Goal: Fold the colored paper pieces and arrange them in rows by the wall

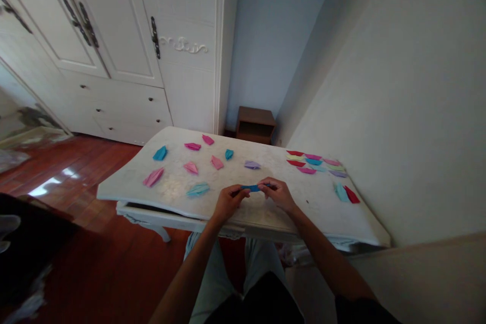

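Note:
A small blue folded paper (250, 188) is held up between my hands, just above the near part of the white table (224, 207). My left hand (229, 201) pinches its left end between thumb and fingers. On the other end, my right hand (278, 194) grips in the same way, partly covering the paper. Close by on the left lies a light teal folded paper (198, 190), and a lavender one (252, 165) lies just beyond my hands. Pink folded papers (217, 162) and blue ones (160, 153) are spread over the table's left half.
Rows of flat folded papers (313, 161) in several colours lie at the right back. Teal (340, 192) and red (351, 194) pieces lie near the right edge. A wall borders that side. Behind the table stand a brown nightstand (255, 116) and a white wardrobe (186, 81).

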A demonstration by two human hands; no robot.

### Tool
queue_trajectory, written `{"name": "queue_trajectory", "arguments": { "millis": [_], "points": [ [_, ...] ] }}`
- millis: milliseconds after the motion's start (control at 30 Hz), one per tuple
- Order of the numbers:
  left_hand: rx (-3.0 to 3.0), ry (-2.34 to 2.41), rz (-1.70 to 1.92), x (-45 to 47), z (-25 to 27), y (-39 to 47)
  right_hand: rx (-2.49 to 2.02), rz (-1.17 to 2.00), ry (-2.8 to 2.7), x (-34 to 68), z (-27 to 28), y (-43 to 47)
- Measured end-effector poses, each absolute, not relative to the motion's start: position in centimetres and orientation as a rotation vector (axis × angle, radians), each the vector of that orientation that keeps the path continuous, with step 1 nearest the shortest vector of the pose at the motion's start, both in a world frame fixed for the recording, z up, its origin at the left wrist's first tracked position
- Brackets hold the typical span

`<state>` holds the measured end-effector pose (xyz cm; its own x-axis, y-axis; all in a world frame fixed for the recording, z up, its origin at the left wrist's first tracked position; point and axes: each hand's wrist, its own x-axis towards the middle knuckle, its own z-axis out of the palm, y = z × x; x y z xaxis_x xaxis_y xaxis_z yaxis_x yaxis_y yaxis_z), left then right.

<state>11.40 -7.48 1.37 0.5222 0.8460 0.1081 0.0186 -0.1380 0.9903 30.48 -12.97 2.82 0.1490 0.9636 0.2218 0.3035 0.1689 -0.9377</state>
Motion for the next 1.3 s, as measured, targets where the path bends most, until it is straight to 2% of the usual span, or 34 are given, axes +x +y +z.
{"name": "queue_trajectory", "arguments": {
  "millis": [200,433,667,933,1300],
  "points": [
    [1.800,0.814,0.807,12.2,1.0,-8.0,-1.479,0.612,-1.331,36.1,4.6,-15.5],
    [1.855,0.819,0.750,16.1,1.4,-9.1,-1.915,0.422,-1.217,49.4,7.3,-17.7],
    [2.148,0.821,0.631,20.5,1.7,-11.1,-2.137,0.470,-1.128,59.1,8.2,-18.1],
    [2.007,0.766,0.653,20.3,1.6,-10.5,-2.335,0.546,-1.170,61.9,5.5,-17.3],
    [1.957,0.749,0.717,20.0,1.2,-10.6,-2.548,0.160,-1.248,62.1,5.2,-17.6]
  ]
}}
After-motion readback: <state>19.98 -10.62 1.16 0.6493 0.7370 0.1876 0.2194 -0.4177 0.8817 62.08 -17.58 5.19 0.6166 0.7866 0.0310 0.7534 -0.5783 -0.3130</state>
